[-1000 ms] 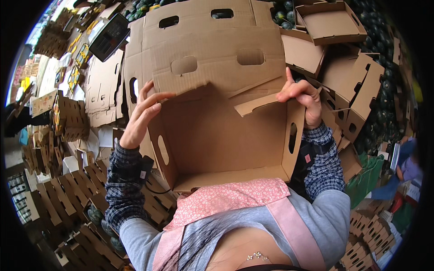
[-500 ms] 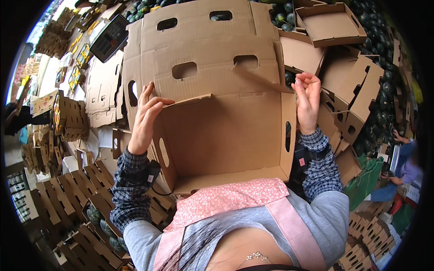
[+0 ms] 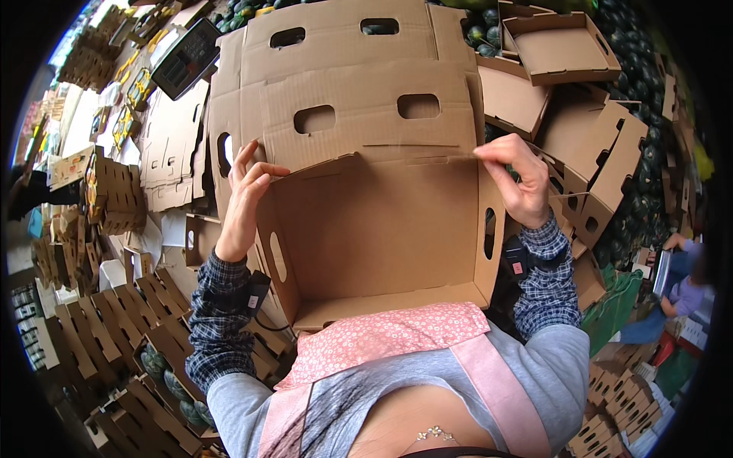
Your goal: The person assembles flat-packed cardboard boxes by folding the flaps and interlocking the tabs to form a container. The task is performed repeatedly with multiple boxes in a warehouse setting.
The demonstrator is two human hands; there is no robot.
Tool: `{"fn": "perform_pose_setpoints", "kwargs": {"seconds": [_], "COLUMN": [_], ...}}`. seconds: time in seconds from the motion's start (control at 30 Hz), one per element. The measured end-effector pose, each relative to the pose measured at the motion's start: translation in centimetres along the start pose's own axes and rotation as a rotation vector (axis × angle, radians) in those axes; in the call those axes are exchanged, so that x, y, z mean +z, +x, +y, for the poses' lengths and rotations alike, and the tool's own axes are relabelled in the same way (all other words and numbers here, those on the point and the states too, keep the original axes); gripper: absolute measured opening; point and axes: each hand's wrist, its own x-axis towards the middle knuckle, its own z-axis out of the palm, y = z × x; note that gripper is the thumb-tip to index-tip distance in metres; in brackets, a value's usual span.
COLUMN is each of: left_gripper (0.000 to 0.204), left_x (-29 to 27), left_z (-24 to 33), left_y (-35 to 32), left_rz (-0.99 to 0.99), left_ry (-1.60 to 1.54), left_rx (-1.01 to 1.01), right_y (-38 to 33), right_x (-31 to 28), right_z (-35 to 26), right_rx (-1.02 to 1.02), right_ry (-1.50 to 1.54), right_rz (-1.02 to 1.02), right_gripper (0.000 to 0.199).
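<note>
Cardboard box (image 3: pixel 382 229), one of it, lies open between the person's two hands, its brown floor bare to view and its near wall against a pink floral apron (image 3: pixel 389 332). From where I stand I count four oval holes, two by two, in the big panel (image 3: pixel 355 118) rising just beyond the grip, and one slot in each of the two side walls (image 3: pixel 482 267). The left hand (image 3: pixel 243 202) is at the far left corner, fingers parted, one fingertip touching a short flap (image 3: pixel 321 166); whether it pinches that flap I can't tell. The right hand (image 3: pixel 523 179) is at the far right corner, thumb and fingers drawn narrowly together, and I can't tell what, if anything, is between them. Beyond the right hand one shallow tray (image 3: pixel 557 49) rests over other cardboard, near heaped dark green fruit (image 3: pixel 626 225). Beyond the left hand sits one black scale (image 3: pixel 185 59). Behind that hand, among rows of cartons (image 3: pixel 99 336), at least three dark green striped fruits (image 3: pixel 175 387) show.
</note>
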Motion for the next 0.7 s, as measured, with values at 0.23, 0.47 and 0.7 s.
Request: {"fn": "perform_pose_setpoints", "kwargs": {"seconds": [0.23, 0.47, 0.7], "left_gripper": [0.042, 0.048, 0.045], "left_x": [0.0, -0.5, -0.4], "left_z": [-0.6, -1.3, -2.4], "left_y": [1.1, 0.8, 0.8], "left_rz": [-0.044, -0.039, 0.021], "left_ry": [0.167, 0.097, 0.293], "left_rx": [0.067, 0.065, 0.197], "right_y": [5.5, 11.0, 9.4], "right_x": [-1.9, 3.2, 0.9], "right_z": [4.3, 1.2, 3.3], "right_rx": [0.326, -0.145, -0.171], "right_ry": [0.030, -0.483, -0.538], "right_rz": [-0.562, -0.932, -0.455], "right_gripper": [0.014, 0.009, 0.014]}}
